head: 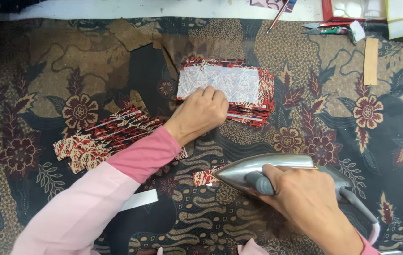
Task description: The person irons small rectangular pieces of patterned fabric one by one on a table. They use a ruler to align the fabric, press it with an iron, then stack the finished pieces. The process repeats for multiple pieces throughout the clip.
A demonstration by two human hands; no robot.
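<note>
Stack of red patterned fabric pieces (246, 92), centre of the batik-covered table (45, 71): my left hand (201, 113), fingers curled, presses its near edge. Nearer me, my right hand (305, 198) grips the iron (267, 172) over one fabric strip (205, 177).

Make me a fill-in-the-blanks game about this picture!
1. The right hand grips the handle of an ____.
2. The left hand rests on a ____ of red patterned pieces.
3. The sleeve on the left arm is ____.
4. The scissors lie at the top ____.

Missing words: iron; stack; pink; right
</note>
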